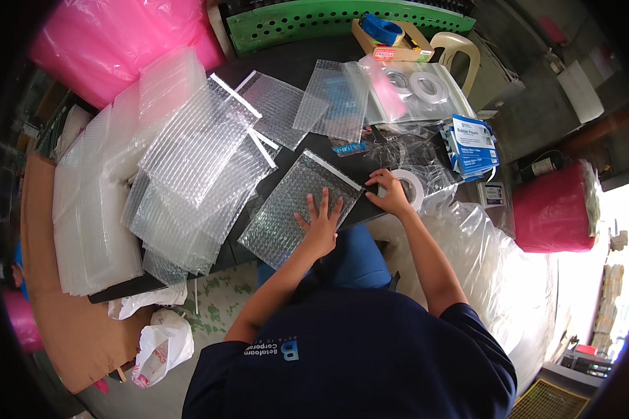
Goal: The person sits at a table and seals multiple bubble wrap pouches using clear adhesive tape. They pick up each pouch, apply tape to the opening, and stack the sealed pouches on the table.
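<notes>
Head view. My left hand (320, 225) lies flat, fingers spread, pressing a bubble pouch (297, 209) onto the dark table (307, 63); it clamps nothing. My right hand (388, 192), just right of the pouch's upper corner, curls its fingers on a tape roll (411, 187). Left of my left hand, bubble pouches lie in a loose heap (189, 160). Beyond both hands sit two more tape rolls (419, 85) in a clear bag.

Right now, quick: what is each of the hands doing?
Left hand: open, fingers spread, pressed flat on the bubble-wrap pouch.
Right hand: curled on the white tape roll; a firm grip cannot be told.
</notes>
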Tool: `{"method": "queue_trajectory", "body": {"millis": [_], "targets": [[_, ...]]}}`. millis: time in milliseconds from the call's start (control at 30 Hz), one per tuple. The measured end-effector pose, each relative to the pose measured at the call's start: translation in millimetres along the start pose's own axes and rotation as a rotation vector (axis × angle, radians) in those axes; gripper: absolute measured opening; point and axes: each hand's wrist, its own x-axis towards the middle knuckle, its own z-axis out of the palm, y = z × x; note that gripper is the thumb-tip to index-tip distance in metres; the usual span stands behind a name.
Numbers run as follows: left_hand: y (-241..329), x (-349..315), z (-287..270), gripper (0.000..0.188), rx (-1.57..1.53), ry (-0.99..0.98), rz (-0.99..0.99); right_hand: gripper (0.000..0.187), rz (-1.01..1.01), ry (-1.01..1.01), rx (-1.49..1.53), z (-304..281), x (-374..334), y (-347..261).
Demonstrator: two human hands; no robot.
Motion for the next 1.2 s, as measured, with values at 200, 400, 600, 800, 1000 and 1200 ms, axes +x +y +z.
{"method": "queue_trajectory", "body": {"millis": [200, 400, 600, 800, 1000, 1200], "targets": [[0.2, 0.4, -1.2, 0.092, 0.010, -0.017, 0.015, 0.015, 0.053, 0.041, -0.021, 6.3, -3.9, 7.0], [2.5, 0.6, -0.6, 0.094, 0.041, -0.009, -0.004, 0.008, -0.034, 0.074, -0.211, 14.0, 0.4, -8.3], [4.0, -0.4, -4.3, 0.093, 0.037, -0.025, 0.001, 0.014, -0.172, 0.115, -0.600, 35.8, -12.1, -22.6], [1.8, 2.0, -2.7, 0.092, 0.004, -0.032, 0.017, 0.028, 0.067, 0.097, -0.515, 38.5, -37.1, -22.6], [2.4, -5.1, -21.9, 0.085, -0.099, -0.010, 0.038, 0.019, 0.300, 0.579, 0.116, -17.3, 44.0, -7.5], [37.9, -77.7, -201.1, 0.072, -0.246, 0.698, 0.269, 0.035, 0.536, 0.335, -0.016, 5.0, 142.9, 46.5]]}}
